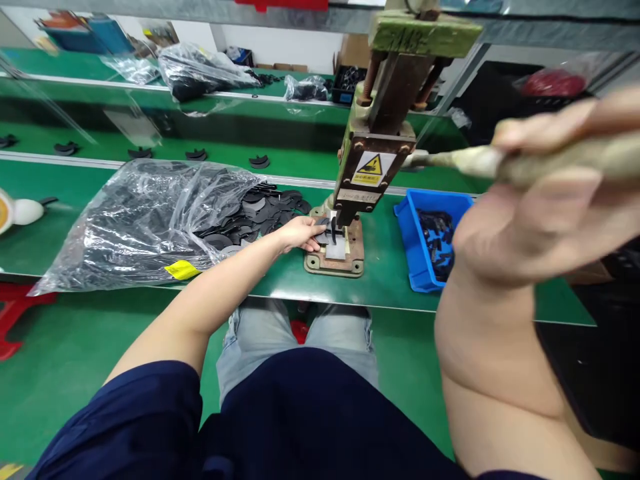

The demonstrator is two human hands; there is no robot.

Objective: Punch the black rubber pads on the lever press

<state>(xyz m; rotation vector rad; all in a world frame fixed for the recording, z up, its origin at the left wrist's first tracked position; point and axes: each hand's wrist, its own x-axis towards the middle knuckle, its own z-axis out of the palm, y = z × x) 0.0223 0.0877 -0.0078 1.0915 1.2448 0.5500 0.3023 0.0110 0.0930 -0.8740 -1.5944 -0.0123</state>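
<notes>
My left hand (301, 234) reaches to the base of a hand press (357, 250) and pinches a dark curved plastic piece (323, 237) under the press ram. Fingers and ram partly cover that piece. Up at the right, close to the camera and blurred, my right hand (545, 187) is wrapped round the press lever (465, 161). The lever runs leftward to the green press head. Left of the press, a heap of black curved plastic pieces (255, 210) spills from a clear plastic bag (145, 213).
A blue bin (413, 247) with small black parts stands right of the press. Behind the bench, several black curved pieces (259, 162) lie spaced along a green belt (300, 157). Plastic bags (200, 67) rest on the far shelf. A white round object (25, 211) is at the left edge.
</notes>
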